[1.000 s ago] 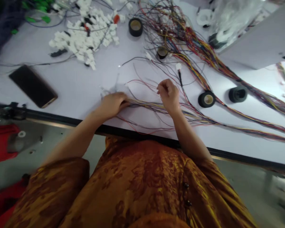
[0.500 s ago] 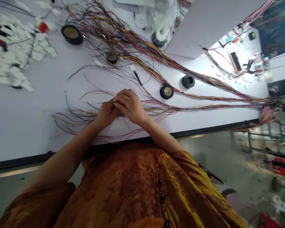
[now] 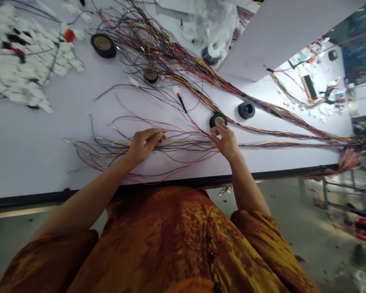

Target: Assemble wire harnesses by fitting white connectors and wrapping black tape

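My left hand (image 3: 144, 144) is closed in a pinch over the near wire bundle (image 3: 186, 144), with a thin wire (image 3: 163, 132) at its fingertips. To its right, my right hand (image 3: 226, 140) has thumb and forefinger drawn together where several red wires converge. Those fingers also overlap the near edge of a black tape roll (image 3: 215, 119); what they grip is hidden. Loose wire ends (image 3: 91, 146) fan out left of my hands. A white connector (image 3: 176, 90) with a black-sleeved lead lies beyond them.
A thicker wire bundle (image 3: 198, 67) crosses the table diagonally behind. More tape rolls (image 3: 103, 45) and a black ring-shaped part (image 3: 246, 110) lie around it. White connectors (image 3: 33, 61) are heaped at far left. A pale panel (image 3: 262, 40) stands at the back, beside a plastic bag (image 3: 213, 20).
My hands were together over the near bundle and are now apart. The right hand has moved right to the tape roll; the left stays over the wires. The view has shifted slightly.
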Demonstrator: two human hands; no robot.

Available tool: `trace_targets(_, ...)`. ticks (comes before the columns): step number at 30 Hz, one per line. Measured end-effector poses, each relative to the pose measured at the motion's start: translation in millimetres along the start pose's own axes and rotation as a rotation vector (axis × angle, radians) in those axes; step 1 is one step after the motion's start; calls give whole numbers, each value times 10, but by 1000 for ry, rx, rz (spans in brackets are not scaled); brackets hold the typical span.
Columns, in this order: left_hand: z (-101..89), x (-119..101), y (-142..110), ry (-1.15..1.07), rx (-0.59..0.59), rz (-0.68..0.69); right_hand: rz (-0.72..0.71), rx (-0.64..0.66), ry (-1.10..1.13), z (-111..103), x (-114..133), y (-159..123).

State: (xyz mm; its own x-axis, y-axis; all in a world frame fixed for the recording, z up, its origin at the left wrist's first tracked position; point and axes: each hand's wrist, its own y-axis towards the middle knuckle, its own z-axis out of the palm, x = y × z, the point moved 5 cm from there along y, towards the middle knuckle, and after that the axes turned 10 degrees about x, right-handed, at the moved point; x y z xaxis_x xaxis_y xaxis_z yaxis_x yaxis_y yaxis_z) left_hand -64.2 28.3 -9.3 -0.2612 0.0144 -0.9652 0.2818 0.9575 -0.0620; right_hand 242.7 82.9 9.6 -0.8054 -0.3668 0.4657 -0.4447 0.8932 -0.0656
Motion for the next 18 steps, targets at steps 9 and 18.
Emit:
trace_targets(9,1,68,-8,139,-47,165,34,-1,-28,-37,97,5)
trace_targets(18,259,46,72,779,42,162,393,-257,683,-506,-207,-270)
